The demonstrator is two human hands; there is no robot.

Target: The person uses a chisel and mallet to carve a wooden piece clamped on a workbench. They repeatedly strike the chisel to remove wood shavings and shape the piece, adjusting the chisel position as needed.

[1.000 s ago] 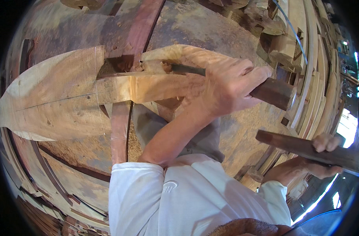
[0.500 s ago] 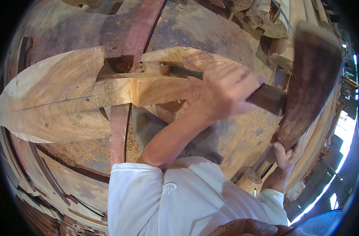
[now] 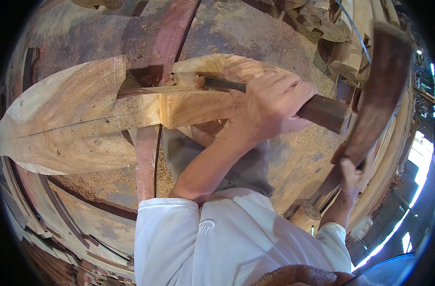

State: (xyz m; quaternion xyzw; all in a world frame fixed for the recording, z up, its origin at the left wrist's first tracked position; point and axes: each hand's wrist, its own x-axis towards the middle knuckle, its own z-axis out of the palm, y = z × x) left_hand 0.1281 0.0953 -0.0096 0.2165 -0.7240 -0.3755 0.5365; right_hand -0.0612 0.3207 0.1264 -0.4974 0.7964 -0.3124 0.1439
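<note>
My left hand (image 3: 274, 102) is closed around the brown wooden handle (image 3: 327, 113) of a chisel. Its dark blade (image 3: 224, 85) points left, along the narrow part of a pale carved wooden piece (image 3: 69, 119), and a small wood curl (image 3: 199, 82) sits at its tip. At the right, my right hand (image 3: 353, 176) grips the handle of a dark wooden mallet (image 3: 382, 90). The mallet head, blurred by motion, stands just right of the chisel handle's butt end, with a small gap between. A pencil line runs along the piece's broad, leaf-shaped left end.
Under the piece crosses a reddish wooden beam (image 3: 146, 162). Sawdust and chips cover the surface (image 3: 298, 162) around it. Stacked timber and cut blocks (image 3: 343, 69) lie at the upper right, and boards (image 3: 60, 219) fill the lower left. My knee in grey cloth (image 3: 212, 162) is beneath the forearm.
The mallet head has swung right, away from the chisel handle's butt, turning narrower to view. My left hand and the chisel stay nearly in place on the wood.
</note>
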